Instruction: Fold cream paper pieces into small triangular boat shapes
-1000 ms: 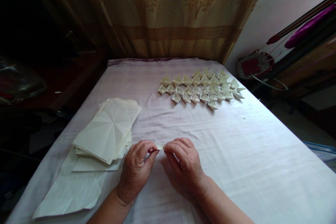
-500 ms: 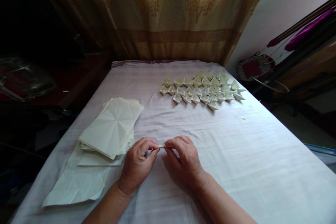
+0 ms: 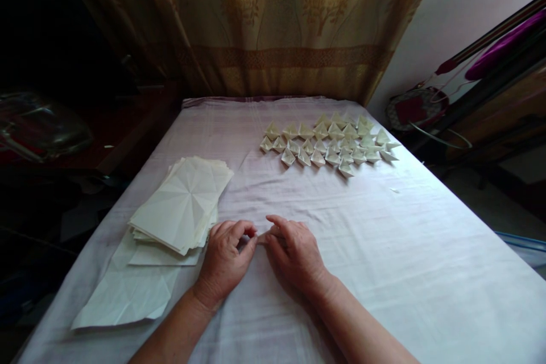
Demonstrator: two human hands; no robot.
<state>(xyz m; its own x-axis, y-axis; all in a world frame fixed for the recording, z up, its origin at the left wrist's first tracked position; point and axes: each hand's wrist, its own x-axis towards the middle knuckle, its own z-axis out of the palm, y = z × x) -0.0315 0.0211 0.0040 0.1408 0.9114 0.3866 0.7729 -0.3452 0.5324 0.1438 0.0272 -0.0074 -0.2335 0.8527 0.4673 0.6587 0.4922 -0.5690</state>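
Note:
Between my two hands is a small piece of folded paper [image 3: 262, 237], mostly hidden by the fingers. My left hand [image 3: 228, 253] pinches its left end between thumb and fingertips. The right end is held by my right hand [image 3: 296, 253], thumb pressed below and index finger lifted a little above it. Left of my left hand lies a stack of creased paper sheets [image 3: 183, 205], with star-like fold lines on the top one. Farther off, to the right, several small folded paper boats [image 3: 318, 158] stand in close rows.
A larger creased sheet [image 3: 128, 296] lies partly under the stack. The pale cloth [image 3: 384, 250] covers the table. A tiny paper scrap [image 3: 394, 190] sits to the right. A gold curtain [image 3: 277, 23] hangs behind the far edge, and a bag [image 3: 416, 109] is beyond the right edge.
My right index finger has lifted off the folded paper, and the paper now tilts between my hands. Both hands stay in nearly the same place.

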